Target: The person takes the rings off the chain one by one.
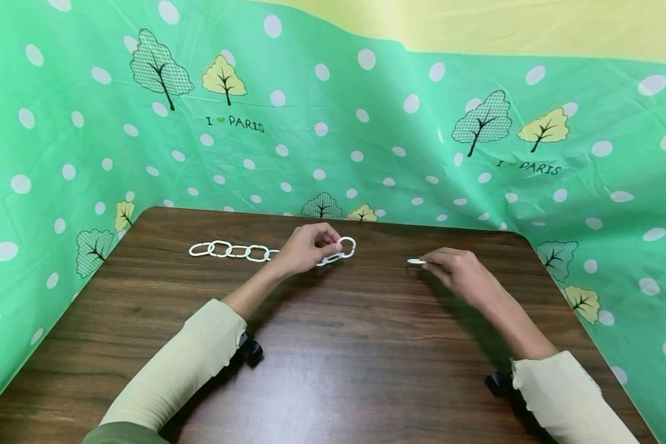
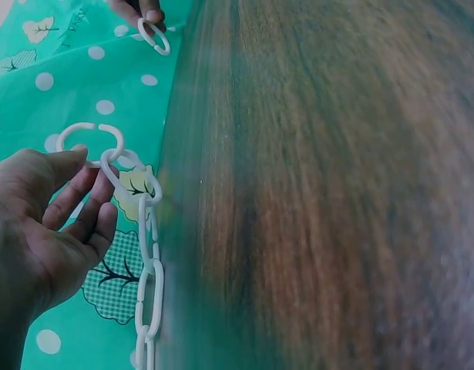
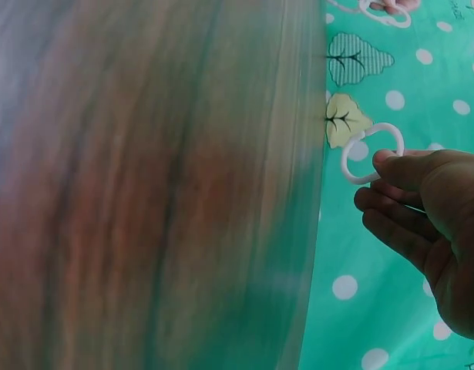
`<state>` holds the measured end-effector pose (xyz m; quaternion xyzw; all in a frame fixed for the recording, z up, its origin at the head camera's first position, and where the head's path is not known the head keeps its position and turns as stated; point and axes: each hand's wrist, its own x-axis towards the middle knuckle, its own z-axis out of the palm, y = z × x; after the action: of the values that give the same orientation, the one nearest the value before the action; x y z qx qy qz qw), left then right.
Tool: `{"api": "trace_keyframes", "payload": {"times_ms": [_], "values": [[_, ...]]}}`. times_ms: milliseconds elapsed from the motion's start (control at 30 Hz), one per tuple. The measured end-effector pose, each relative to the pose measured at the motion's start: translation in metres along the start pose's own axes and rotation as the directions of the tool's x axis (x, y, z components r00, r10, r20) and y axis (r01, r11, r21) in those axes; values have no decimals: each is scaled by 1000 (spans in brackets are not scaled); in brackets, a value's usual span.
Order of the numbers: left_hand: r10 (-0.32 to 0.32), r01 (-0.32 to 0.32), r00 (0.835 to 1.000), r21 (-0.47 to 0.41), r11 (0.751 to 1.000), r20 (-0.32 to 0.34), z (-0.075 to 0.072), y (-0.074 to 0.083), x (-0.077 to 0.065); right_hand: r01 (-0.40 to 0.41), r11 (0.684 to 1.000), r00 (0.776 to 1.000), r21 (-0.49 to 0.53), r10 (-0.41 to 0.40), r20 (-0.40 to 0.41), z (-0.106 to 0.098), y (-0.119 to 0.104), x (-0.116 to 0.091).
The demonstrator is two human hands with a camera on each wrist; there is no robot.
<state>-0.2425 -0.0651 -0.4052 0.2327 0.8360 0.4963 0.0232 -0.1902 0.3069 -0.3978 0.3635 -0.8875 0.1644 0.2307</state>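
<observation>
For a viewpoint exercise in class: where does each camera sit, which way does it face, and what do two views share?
Head: on the head, facing forward and down at the table and cloth; left hand, right hand and sleeves show.
Left wrist: on that wrist, facing the left hand pinching the chain; the right hand shows at top.
Right wrist: on that wrist, facing the right hand pinching a loose link; the left hand partly shows at top.
Shared by both wrist views: table, cloth, loose link.
</observation>
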Motion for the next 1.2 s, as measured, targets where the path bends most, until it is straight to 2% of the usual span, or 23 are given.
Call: {"api": "trace_keyframes", "payload": {"times_ms": [400,667,1200], "values": [[7,-7,1000,-25,1000,4,7,3,3,-33,998,999,-51,32,-23,-11,18,-17],[9,-9,1000,-13,1000,-2,11,4,7,-71,994,997,-79,71,-2,-18,26,-25],[-3,3,1000,-22,1000,-6,14,4,12,-83,984,996,-155,77,-42,-35,48,-44]]}}
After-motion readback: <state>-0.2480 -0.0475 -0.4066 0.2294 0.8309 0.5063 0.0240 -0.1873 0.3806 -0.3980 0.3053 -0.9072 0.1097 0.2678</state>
